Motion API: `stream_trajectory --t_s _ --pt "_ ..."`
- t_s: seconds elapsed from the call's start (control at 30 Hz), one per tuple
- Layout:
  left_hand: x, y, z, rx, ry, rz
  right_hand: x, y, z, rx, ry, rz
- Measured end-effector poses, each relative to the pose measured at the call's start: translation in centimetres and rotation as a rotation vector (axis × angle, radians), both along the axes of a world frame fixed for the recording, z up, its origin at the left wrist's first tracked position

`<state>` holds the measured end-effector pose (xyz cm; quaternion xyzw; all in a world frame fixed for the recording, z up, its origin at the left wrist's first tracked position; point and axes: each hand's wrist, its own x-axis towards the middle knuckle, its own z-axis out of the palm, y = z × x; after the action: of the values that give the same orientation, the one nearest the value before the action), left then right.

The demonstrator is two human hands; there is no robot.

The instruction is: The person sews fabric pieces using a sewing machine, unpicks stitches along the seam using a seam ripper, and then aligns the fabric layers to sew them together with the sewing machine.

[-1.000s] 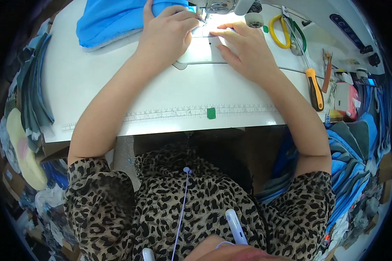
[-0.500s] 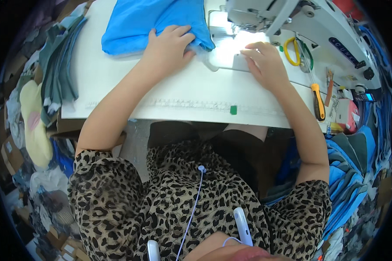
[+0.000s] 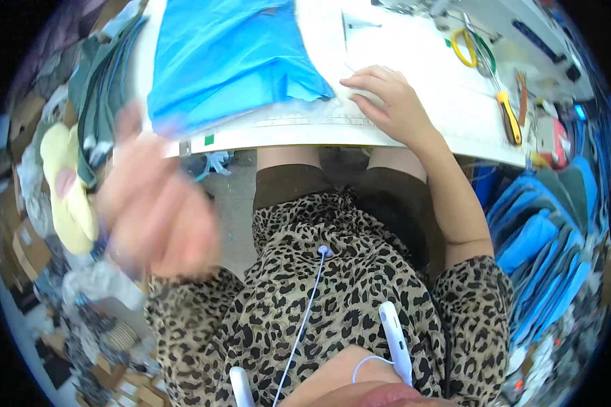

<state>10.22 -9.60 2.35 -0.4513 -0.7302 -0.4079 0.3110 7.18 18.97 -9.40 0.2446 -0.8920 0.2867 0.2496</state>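
Observation:
A bright blue piece of cloth (image 3: 231, 68) lies creased over the left part of the white table (image 3: 468, 136), with a pale thin edge showing along its near side. My left hand (image 3: 159, 197) is raised in front of the table's near edge, left of my lap; motion smears its fingers, and I can make out nothing held. To the right of the cloth, my right hand (image 3: 383, 102) hovers over or rests on the tabletop. Its index finger and thumb point left and stand apart, with nothing visible between them. The white sewing machine (image 3: 529, 24) stands at the upper right.
Yellow-and-green-handled scissors (image 3: 466, 47) and a yellow-black screwdriver (image 3: 509, 119) lie on the right. Dark green cloth strips (image 3: 105, 88) hang at the left edge. Blue and green pieces (image 3: 540, 244) are heaped at lower right. A pale yellow cushion-like item (image 3: 68, 190) sits at left.
My left hand has left the blue cloth and swung back toward me, down and left. The cloth now lies nearer the front edge and more spread out. My right hand remains beside it; the view has shifted.

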Motion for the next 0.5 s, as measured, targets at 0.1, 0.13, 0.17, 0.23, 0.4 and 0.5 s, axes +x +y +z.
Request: stream_trajectory --t_s 0.1,0.13,0.17,0.23,0.4,0.5 --pt "3.5 -0.1 4.7 0.569 0.631 -0.415 -0.4 0.1 -0.6 -0.174 -0.094 0.015" --pt "4.4 0.9 6.0 0.518 0.673 -0.613 -0.5 0.3 -1.0 -0.181 -0.102 -0.015" --pt "4.7 2.1 6.3 0.526 0.656 -0.637 -0.6 0.5 -1.3 -0.225 -0.098 -0.021" --pt "4.9 4.6 7.0 0.680 0.720 -0.527 -0.2 1.2 -1.6 -0.267 -0.085 -0.052" --pt "5.2 3.7 6.3 0.576 0.611 -0.663 -0.1 0.2 -1.3 -0.230 -0.022 -0.045" --pt "5.0 3.6 5.1 0.530 0.500 -0.831 0.3 0.7 -1.8 -0.204 -0.021 -0.085"
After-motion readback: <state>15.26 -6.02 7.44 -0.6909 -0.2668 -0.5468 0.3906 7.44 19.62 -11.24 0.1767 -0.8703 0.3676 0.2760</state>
